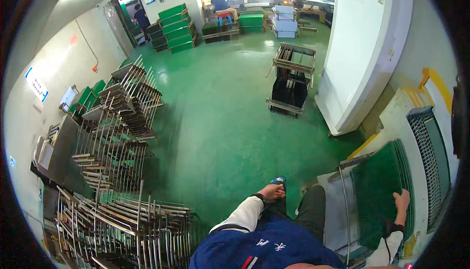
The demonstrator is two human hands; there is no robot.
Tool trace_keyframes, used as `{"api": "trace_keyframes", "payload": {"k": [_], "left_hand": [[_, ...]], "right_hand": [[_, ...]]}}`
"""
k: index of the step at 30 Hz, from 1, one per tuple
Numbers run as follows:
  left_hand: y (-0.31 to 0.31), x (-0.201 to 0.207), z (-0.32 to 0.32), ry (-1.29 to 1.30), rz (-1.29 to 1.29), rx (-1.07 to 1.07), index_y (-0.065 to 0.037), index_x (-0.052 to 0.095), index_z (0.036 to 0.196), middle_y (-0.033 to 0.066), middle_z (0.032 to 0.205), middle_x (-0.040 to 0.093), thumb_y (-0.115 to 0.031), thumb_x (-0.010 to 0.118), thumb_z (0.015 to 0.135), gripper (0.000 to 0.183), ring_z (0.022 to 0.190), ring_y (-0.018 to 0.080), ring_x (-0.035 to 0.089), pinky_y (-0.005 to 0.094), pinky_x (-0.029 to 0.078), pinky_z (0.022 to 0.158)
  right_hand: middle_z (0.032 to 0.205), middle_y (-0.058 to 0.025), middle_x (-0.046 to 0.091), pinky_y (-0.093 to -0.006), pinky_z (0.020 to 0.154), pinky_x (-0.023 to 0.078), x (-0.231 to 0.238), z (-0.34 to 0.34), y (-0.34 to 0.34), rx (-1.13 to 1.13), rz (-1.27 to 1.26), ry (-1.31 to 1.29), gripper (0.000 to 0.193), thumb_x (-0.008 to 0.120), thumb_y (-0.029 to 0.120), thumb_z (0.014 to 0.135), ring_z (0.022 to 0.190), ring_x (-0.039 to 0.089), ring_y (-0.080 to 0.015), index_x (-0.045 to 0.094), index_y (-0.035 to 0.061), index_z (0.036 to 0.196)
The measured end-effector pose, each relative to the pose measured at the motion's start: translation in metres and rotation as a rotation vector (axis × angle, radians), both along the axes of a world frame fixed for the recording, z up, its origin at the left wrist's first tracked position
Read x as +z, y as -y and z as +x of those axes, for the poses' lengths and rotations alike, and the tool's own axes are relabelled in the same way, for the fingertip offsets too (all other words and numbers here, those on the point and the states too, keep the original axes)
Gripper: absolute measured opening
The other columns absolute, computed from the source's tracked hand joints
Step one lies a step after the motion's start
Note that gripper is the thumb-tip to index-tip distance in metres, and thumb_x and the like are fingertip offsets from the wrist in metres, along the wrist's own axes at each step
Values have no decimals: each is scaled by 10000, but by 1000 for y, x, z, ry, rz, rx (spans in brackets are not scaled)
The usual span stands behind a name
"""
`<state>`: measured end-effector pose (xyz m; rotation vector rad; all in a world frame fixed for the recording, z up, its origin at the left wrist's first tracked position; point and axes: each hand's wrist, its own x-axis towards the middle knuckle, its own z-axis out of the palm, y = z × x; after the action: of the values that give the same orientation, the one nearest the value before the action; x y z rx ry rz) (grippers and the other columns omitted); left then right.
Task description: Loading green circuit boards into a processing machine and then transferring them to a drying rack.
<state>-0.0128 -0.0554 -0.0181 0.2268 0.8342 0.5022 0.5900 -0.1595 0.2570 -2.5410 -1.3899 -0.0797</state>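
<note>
Green floor (210, 122) flanked by racks (111, 218)

Green panels (374, 186) are touched at the edge by the curled right fingers (397, 197); any grip cannot be told. Left fingers (279, 190) are half-bent, their hold unclear. Left of them, racks are massed; beyond the right, a tall white slab (360, 44) is stood.

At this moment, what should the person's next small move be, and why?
Probably bring the left hand over to the left side of the layered, flat dark green panels. It appears empty and away from them, while the right hand is at their right edge, so it could add support. Whether the right hand grips one is unclear.
</note>
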Motion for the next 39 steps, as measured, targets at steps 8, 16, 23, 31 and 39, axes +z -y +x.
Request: {"api": "trace_keyframes", "payload": {"k": [8,16,23,31,39], "left_hand": [[2,-1,-5,14,31,-3,4,431,1018,158,949,531,-280,485,879,321,905,280,551,381,458,826],[-4,-6,-2,-2,16,-35,31,436,1056,165,1018,493,-277,483,880,358,954,276,523,385,452,826],[-7,9,3,-103,-13,-52,40,431,1067,170,1019,505,-255,514,866,366,940,277,539,361,463,830],[-21,-5,11,-156,-133,-76,-7,445,1038,141,1012,517,-275,506,870,323,963,270,535,352,463,824],[-25,9,22,-148,-131,-150,-6,411,1086,177,1127,485,-287,489,878,358,1022,292,507,379,450,846]], "right_hand": [[961,-225,547,-414,805,397,93,-46,-8,-12,5,14,402,679,179,635,936,495,-382,548,-55,934],[949,-217,538,-410,799,392,117,-19,9,19,50,0,398,669,154,638,913,493,-375,540,-39,963],[940,-198,535,-413,814,376,147,-24,17,-24,62,26,395,664,129,628,923,484,-359,552,8,987],[1167,-162,486,-372,903,353,214,79,71,-57,541,-246,475,625,161,728,1061,454,-290,471,-25,1137],[1169,-118,502,-404,893,390,164,92,129,-44,1284,-1197,420,566,177,799,1047,479,-264,469,2,1168]]}}
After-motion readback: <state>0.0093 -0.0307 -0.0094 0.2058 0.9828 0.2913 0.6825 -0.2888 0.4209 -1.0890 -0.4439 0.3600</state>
